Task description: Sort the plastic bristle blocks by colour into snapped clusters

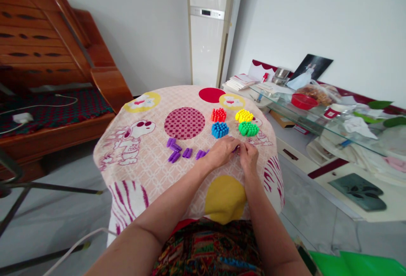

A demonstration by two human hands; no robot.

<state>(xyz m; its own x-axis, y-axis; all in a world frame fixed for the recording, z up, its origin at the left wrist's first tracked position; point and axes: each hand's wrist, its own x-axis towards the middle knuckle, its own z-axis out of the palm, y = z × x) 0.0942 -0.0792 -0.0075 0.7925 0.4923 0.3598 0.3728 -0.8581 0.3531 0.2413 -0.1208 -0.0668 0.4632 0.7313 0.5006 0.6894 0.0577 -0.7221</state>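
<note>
My left hand point(224, 151) is closed, its fingertips around a small purple plastic peg point(235, 148), mostly hidden by the fingers. Right against it, my right hand point(249, 156) is pinched shut; what lies between its fingers is hidden. Loose purple pegs point(174, 156) lie on the tablecloth point(155, 170) to the left of my hands. Just beyond my hands, similar pegs stand upright in tight clusters: blue point(220, 130), red point(218, 115), yellow point(244, 116) and green point(248, 129).
A wooden bench point(63, 128) stands at the left. To the right is a glass shelf point(330, 119) bearing a red bowl point(303, 101), papers and bags. A tall white cabinet-like unit point(206, 47) stands behind the table. A metal-legged frame point(60, 187) is at lower left.
</note>
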